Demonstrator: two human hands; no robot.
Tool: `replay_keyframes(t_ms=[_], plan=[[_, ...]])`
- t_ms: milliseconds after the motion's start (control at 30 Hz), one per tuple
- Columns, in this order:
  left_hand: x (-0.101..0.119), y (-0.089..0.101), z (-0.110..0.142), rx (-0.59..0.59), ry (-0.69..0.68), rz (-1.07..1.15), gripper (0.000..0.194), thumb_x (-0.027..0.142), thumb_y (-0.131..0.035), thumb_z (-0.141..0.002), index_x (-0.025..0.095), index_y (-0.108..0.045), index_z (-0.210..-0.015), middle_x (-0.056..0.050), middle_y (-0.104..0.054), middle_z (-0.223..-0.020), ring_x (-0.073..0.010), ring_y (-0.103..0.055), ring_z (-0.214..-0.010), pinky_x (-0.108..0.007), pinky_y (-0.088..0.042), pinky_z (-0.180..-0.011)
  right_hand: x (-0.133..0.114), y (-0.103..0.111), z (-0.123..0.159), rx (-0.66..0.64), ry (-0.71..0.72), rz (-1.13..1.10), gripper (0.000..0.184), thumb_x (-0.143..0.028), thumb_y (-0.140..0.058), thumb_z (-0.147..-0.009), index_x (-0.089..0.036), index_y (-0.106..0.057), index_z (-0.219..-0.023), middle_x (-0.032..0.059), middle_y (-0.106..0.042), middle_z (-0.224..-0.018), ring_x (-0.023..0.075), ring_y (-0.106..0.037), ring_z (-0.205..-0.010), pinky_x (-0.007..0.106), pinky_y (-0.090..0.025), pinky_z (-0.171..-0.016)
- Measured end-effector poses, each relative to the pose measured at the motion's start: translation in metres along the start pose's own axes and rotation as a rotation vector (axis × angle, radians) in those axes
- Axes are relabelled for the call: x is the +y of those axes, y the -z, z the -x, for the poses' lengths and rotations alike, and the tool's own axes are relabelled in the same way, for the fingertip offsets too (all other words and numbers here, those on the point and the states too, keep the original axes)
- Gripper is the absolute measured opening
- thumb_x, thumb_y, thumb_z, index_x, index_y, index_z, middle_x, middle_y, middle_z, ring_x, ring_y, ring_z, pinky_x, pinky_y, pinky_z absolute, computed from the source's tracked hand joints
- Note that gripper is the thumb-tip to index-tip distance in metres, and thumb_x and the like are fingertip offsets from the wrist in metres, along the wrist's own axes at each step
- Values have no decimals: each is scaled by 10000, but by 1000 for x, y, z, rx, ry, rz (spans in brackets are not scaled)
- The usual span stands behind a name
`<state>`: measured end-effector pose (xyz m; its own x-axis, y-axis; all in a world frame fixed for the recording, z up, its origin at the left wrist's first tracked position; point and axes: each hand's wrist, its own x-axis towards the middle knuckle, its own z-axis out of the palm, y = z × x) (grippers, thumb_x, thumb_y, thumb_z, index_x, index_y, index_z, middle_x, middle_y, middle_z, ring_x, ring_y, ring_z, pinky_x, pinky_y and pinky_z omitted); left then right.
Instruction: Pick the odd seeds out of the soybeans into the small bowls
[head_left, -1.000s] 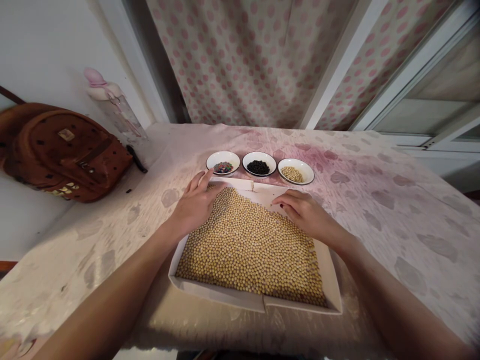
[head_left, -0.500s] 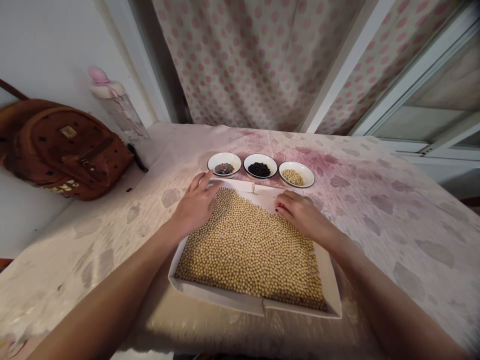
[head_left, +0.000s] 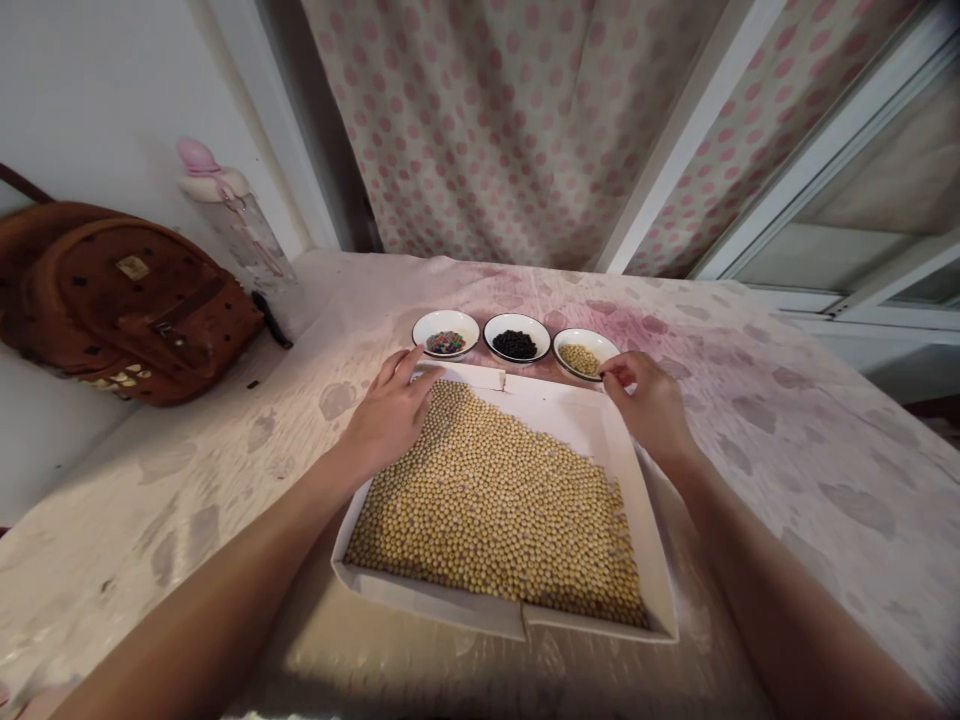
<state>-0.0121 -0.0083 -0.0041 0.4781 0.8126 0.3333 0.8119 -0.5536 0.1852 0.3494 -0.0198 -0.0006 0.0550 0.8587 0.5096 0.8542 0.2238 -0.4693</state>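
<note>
A white cardboard tray (head_left: 450,598) full of yellowish soybeans (head_left: 487,500) lies before me. My left hand (head_left: 390,405) rests over its far left corner, fingers spread. At the right bowl (head_left: 561,349), which holds pale beans (head_left: 581,359), my right hand (head_left: 649,400) has thumb and forefinger pinched together by the near right rim; whatever is between them is too small to see. Two more white bowls stand in the same row: the left bowl (head_left: 466,325) with multicoloured bits (head_left: 444,343), the middle bowl (head_left: 517,322) with black beans (head_left: 514,345).
A brown backpack (head_left: 142,300) and a clear bottle (head_left: 244,225) with a pink top stand at the left by the wall. The patterned tablecloth (head_left: 750,430) covers the table. Behind it hangs a dotted curtain (head_left: 487,130).
My right hand has moved from over the far right part of the tray, outward and away, to the rim of the right bowl. The left hand has stayed at its corner.
</note>
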Motion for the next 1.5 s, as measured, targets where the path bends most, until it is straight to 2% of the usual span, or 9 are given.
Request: replay_keyframes(t_ms=[100, 233, 333, 467, 600, 833, 1067, 1233, 1500], plan=[[0, 0, 0, -3, 3, 7, 407, 178, -397, -990, 179, -558, -1364, -123, -342, -1568, -330, -298, -1430, -542, -351, -1166, 7, 0, 0, -9, -93, -35, 161, -283, -506, -856, -217, -622, -948, 65, -689, -909, 208, -638, -778, 364, -483, -756], [0, 0, -1, -3, 6, 25, 411, 171, -414, -978, 199, -561, -1361, -100, -343, -1572, -327, -301, -1429, -549, -355, -1164, -6, 6, 2, -47, -118, -105, 171, -305, -525, -854, -217, -634, -952, 56, -698, -880, 202, -640, -787, 345, -485, -737], [0, 1, -1, -5, 3, 29, 421, 159, -423, -966, 205, -559, -1361, -90, -346, -1570, -325, -308, -1425, -556, -351, -1167, -24, 13, 7, -252, -66, -181, 154, -304, -530, -860, -220, -639, -928, 37, -695, -857, 186, -634, -783, 325, -483, -724], [1, 2, -2, -4, -2, 27, 417, 157, -428, -961, 204, -563, -1353, -97, -367, -1554, -327, -320, -1413, -562, -356, -1162, -41, 19, 14, -533, 35, -169, 127, -272, -519, -873, -230, -639, -875, 18, -694, -847, 167, -618, -760, 313, -466, -698], [1, 2, -2, 2, -7, 33, 402, 169, -420, -972, 183, -575, -1342, -107, -360, -1559, -329, -322, -1407, -546, -345, -1171, -44, 19, 18, -674, 134, -131, 100, -207, -528, -852, -223, -622, -822, 16, -670, -811, 155, -586, -722, 301, -435, -642], [1, 2, -2, -8, -10, 28, 390, 177, -416, -978, 193, -579, -1333, -102, -358, -1556, -331, -325, -1402, -556, -343, -1165, -43, 20, 18, -719, 153, -80, 75, -167, -560, -827, -221, -596, -790, 6, -633, -774, 152, -557, -705, 304, -406, -631], [2, 3, -2, -8, -7, 48, 386, 203, -438, -970, 196, -578, -1330, -93, -358, -1557, -336, -324, -1400, -556, -350, -1160, -43, 18, 18, -636, 115, -57, 91, -166, -514, -856, -215, -575, -810, 23, -633, -808, 160, -556, -731, 306, -407, -652], [-1, 2, -1, 0, -18, 48, 386, 218, -476, -955, 204, -579, -1327, -99, -366, -1553, -346, -331, -1397, -567, -372, -1141, -42, 15, 19, -660, 169, -34, 108, -116, -526, -823, -208, -553, -773, 27, -634, -819, 157, -553, -752, 301, -395, -670], [-2, 0, -2, 0, -21, 40, 395, 224, -502, -948, 157, -586, -1328, -142, -369, -1539, -350, -332, -1396, -548, -358, -1156, -43, 8, 25, -551, 242, 29, 155, -138, -460, -890, -212, -499, -760, 48, -585, -815, 173, -537, -737, 327, -398, -682]])
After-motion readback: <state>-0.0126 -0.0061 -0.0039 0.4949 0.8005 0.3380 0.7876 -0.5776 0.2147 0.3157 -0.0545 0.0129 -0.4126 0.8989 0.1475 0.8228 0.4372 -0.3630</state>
